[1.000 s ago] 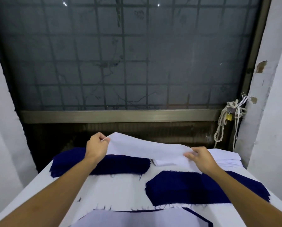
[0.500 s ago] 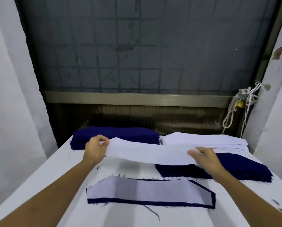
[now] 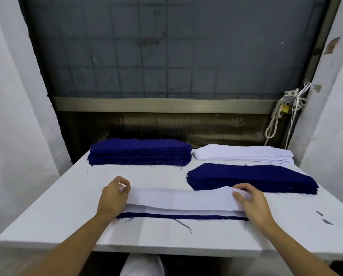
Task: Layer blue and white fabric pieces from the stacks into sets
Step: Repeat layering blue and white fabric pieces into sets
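Pinching opposite ends, left grip (image 3: 113,197) and right grip (image 3: 251,201) hold a white piece (image 3: 178,198). A blue piece (image 3: 182,217) lies beneath.

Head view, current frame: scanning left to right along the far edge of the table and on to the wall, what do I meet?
tall blue fabric stack → white fabric stack → knotted rope with a brass padlock, hanging by the window frame beyond the table's right end.
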